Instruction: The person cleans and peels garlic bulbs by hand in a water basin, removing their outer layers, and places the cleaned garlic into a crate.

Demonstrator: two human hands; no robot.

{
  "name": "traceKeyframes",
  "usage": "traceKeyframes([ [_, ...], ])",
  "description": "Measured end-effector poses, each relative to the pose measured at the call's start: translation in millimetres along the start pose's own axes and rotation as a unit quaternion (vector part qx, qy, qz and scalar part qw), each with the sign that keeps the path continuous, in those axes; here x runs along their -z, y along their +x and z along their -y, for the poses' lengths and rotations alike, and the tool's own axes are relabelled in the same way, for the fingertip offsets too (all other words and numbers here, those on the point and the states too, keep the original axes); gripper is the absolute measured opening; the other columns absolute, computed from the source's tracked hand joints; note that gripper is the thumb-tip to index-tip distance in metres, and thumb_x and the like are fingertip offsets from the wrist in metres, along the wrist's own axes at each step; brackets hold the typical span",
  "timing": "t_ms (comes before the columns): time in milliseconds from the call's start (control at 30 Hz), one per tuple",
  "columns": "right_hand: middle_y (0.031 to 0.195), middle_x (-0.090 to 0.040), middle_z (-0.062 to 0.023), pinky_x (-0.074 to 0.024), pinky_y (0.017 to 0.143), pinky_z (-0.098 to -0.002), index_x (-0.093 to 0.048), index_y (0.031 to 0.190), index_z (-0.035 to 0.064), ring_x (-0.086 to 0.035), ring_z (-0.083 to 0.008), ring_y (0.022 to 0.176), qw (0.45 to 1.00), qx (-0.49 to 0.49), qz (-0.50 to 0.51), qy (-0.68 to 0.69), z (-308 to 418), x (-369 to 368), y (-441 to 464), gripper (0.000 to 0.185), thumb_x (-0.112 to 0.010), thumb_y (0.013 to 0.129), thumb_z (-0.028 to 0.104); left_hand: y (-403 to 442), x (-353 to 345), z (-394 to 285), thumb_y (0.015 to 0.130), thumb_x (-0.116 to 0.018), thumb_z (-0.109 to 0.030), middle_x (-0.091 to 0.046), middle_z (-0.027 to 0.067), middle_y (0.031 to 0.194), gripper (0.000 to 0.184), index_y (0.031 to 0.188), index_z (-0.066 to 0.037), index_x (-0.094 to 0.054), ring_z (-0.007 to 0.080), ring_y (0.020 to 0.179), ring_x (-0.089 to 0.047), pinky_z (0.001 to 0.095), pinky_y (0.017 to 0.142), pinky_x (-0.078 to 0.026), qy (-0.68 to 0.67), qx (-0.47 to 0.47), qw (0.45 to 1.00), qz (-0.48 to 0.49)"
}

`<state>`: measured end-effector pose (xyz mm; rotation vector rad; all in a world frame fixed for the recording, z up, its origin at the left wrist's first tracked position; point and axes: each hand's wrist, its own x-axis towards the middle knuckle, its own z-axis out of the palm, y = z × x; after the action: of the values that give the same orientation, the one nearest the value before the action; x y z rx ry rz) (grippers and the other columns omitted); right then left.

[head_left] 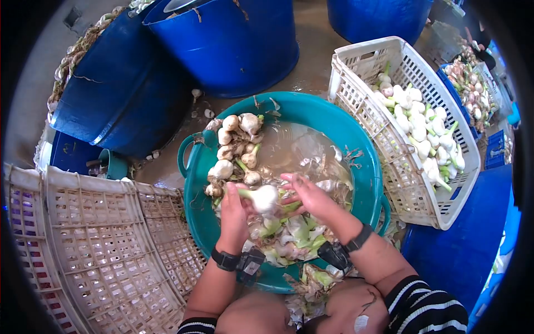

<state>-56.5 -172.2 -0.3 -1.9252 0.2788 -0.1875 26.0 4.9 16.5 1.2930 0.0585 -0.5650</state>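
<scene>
Over a green tub (364, 150) of muddy water, my left hand (235, 214) holds a white garlic bulb (263, 199) by its green stem, between thumb and fingers. The bulb points to the right. Beside it, on the right, my right hand (306, 196) has its fingers spread and holds nothing that I can see. Unpeeled, dirty garlic bulbs (224, 153) are heaped at the tub's left side. Peeled skins and leaves (289, 236) float in the water below my hands.
A white crate (364, 92) of clean garlic (425, 125) stands tilted at the right. Empty-looking white crates (94, 239) stand at the left. Large blue barrels (239, 47) line the back. More garlic (471, 89) lies at the far right.
</scene>
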Motion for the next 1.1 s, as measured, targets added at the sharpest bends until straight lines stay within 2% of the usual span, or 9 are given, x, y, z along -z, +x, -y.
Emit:
traceKeyframes([
  [67,0.091,-0.061,-0.0119,-0.0515,0.056,-0.0409,-0.054,0.107,0.0079,-0.061,-0.0234,0.080,0.735,-0.354,0.130,0.563,-6,-2,10,0.043,-0.040,0.090,0.044,7,-12,-5,0.094,-0.036,-0.036,-0.055,0.0040,0.083,0.038,0.102,-0.002,-0.049,0.0091,0.064,-0.051,0.0222,0.054,-0.045,-0.010,-0.006,1.000,0.007],
  [167,0.111,-0.054,-0.0203,-0.0557,0.061,-0.0423,-0.043,0.122,0.0088,-0.058,-0.0355,0.093,0.593,-0.130,0.161,0.778,25,50,27,0.055,-0.039,0.088,0.051,25,-9,-5,0.091,-0.048,-0.028,-0.055,0.0004,0.081,0.025,0.101,-0.005,-0.051,0.0060,0.067,-0.049,0.0200,0.058,-0.042,0.188,-0.065,0.978,-0.069],
  [300,0.121,-0.049,-0.0213,-0.0515,0.075,-0.0367,-0.039,0.125,0.0082,-0.054,-0.0282,0.105,0.808,-0.157,0.045,0.566,18,45,86,0.054,-0.046,0.087,0.045,38,17,30,0.088,-0.052,-0.026,-0.057,0.0004,0.088,0.023,0.100,-0.006,-0.053,0.0090,0.073,-0.053,0.0232,0.059,-0.045,0.248,0.075,0.965,-0.049],
  [400,0.119,-0.051,-0.0198,-0.0436,0.085,-0.0321,-0.040,0.126,-0.0005,-0.053,-0.0233,0.104,0.971,-0.239,0.003,0.005,-99,-72,131,0.061,-0.058,0.075,0.028,36,19,42,0.088,-0.054,-0.023,-0.056,-0.0006,0.086,0.020,0.099,-0.006,-0.054,0.0082,0.072,-0.053,0.0220,0.057,-0.045,0.216,0.058,0.973,-0.061],
  [500,0.107,-0.057,-0.0163,-0.0469,0.075,-0.0313,-0.039,0.126,-0.0005,-0.057,-0.0197,0.091,0.982,-0.181,0.053,0.025,-155,-127,113,0.069,-0.067,0.064,0.014,33,20,39,0.088,-0.053,-0.022,-0.056,-0.0001,0.086,0.020,0.101,-0.006,-0.053,0.0077,0.072,-0.053,0.0215,0.057,-0.045,0.193,0.023,0.976,-0.103],
  [667,0.095,-0.060,-0.0111,-0.0464,0.073,-0.0327,-0.052,0.110,0.0021,-0.057,-0.0192,0.085,0.984,-0.083,0.109,0.114,-14,-71,66,0.043,-0.061,0.069,0.008,33,25,27,0.092,-0.045,-0.026,-0.054,0.0022,0.088,0.026,0.106,-0.005,-0.050,0.0076,0.073,-0.052,0.0211,0.053,-0.043,0.372,-0.165,0.908,-0.098],
  [733,0.091,-0.061,-0.0109,-0.0464,0.073,-0.0342,-0.055,0.105,0.0027,-0.058,-0.0217,0.085,0.981,-0.024,0.160,0.106,5,-66,54,0.034,-0.058,0.071,0.007,34,23,17,0.094,-0.039,-0.033,-0.054,0.0010,0.084,0.032,0.106,-0.006,-0.051,0.0058,0.068,-0.049,0.0190,0.047,-0.038,0.345,-0.155,0.925,-0.038],
  [800,0.082,-0.060,-0.0132,-0.0459,0.067,-0.0395,-0.057,0.091,0.0026,-0.058,-0.0311,0.078,0.978,0.203,-0.036,-0.030,12,-64,44,0.017,-0.055,0.075,0.010,22,5,-8,0.094,-0.037,-0.036,-0.053,-0.0008,0.078,0.035,0.106,-0.007,-0.052,0.0034,0.059,-0.044,0.0174,0.042,-0.030,0.119,0.003,0.991,-0.058],
  [1100,0.063,-0.056,-0.0171,-0.0438,0.056,-0.0440,-0.056,0.071,0.0041,-0.056,-0.0357,0.062,0.972,0.117,0.085,-0.183,15,-60,12,0.021,-0.050,0.080,0.022,2,-13,-7,0.090,-0.042,-0.028,-0.051,-0.0043,0.068,0.027,0.096,-0.007,-0.059,0.0025,0.049,-0.040,0.0176,0.040,-0.026,0.107,0.042,0.992,-0.056],
])
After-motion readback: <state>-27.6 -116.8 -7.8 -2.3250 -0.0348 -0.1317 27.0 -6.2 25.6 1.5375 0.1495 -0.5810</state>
